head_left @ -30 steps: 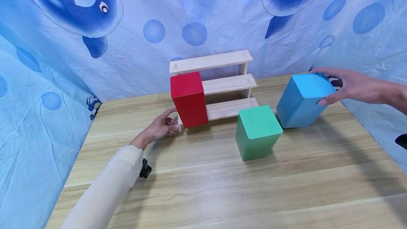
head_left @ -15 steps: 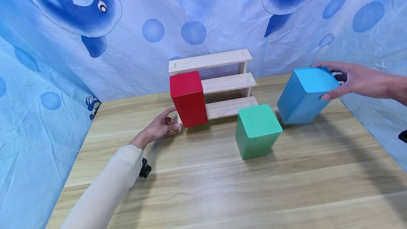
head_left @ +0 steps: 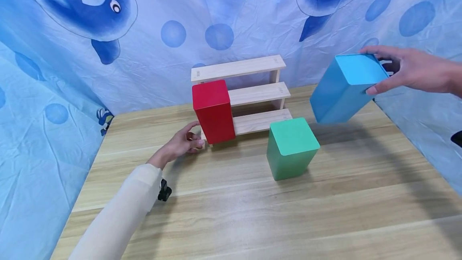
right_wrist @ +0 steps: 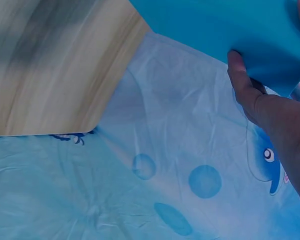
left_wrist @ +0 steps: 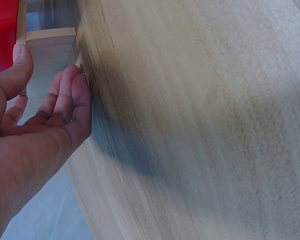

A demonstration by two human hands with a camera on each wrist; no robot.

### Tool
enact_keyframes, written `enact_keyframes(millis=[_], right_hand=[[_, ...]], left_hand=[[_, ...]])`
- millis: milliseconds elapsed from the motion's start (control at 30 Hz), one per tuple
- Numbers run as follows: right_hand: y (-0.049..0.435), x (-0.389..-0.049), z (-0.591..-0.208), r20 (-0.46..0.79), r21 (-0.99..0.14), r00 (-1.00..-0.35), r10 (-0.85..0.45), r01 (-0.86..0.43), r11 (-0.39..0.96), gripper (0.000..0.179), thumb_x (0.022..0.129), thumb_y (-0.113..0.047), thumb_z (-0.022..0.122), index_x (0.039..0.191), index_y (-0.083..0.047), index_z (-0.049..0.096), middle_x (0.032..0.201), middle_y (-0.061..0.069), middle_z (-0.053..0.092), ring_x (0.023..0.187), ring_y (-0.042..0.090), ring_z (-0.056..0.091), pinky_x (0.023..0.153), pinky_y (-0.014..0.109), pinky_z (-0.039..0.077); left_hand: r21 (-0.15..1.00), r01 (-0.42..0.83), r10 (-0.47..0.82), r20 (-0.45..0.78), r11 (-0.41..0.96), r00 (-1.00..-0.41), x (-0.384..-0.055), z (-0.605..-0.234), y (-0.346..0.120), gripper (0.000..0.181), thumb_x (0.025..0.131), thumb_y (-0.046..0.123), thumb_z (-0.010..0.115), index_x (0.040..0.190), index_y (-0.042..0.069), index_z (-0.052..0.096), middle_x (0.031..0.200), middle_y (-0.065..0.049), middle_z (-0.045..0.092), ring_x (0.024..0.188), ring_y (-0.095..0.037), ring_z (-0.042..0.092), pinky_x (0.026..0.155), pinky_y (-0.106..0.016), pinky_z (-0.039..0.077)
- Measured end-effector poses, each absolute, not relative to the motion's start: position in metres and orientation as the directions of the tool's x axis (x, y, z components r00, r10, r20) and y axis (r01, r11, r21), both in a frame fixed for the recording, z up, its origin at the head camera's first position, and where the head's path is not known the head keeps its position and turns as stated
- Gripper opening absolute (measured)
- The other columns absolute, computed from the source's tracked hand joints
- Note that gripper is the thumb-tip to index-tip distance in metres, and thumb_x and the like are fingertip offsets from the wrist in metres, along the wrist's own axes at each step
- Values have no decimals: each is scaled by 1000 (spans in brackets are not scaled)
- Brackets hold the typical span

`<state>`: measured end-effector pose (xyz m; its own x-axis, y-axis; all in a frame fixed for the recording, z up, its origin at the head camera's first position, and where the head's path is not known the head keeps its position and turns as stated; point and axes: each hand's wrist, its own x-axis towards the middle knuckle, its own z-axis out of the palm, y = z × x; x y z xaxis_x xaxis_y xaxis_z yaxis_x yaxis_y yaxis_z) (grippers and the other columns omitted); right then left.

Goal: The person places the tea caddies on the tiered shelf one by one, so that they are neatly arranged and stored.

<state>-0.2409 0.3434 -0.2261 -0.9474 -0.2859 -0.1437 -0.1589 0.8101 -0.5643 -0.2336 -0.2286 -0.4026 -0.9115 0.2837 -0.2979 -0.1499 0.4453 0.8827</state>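
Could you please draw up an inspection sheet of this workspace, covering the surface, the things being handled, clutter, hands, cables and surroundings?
Surface: wood-grain table, with glare and shadows on it.
Rack: three-step wooden rack stands at the back of the table.
Red box: red box stands at the left end of the rack's lowest step.
Green box: green box stands on the table, in front of the rack's right end.
Blue box: blue box is held above the table.
Clutter: nothing seen.
Left hand: left hand is at the rack's left end; firmness of hold unclear.
Right hand: right hand grips the blue box near its top.
Cables: nothing seen.
Surroundings: blue dolphin-print cloth behind and beside the table.
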Motion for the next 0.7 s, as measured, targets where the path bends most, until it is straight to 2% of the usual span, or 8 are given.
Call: enact_keyframes(millis=[333,700], right_hand=[[325,-245,-211,-63,-588,-958,-280,-191,786,100,85,-18,75,154,-39,7,155,29,5,120,60,26,88,77,26],[302,-249,-204,-24,-583,-959,-282,-216,783,98,83,-22,77,153,-40,11,157,25,8,127,60,24,91,78,25]], left_hand=[[885,-154,283,-299,439,-911,-234,-402,-229,71,91,7,66,150,21,28,111,-20,52,98,-34,64,85,-45,54],[882,-159,285,-306,443,-908,-234,-404,-230,72,91,10,66,150,22,27,112,-21,50,100,-35,64,88,-46,52]])
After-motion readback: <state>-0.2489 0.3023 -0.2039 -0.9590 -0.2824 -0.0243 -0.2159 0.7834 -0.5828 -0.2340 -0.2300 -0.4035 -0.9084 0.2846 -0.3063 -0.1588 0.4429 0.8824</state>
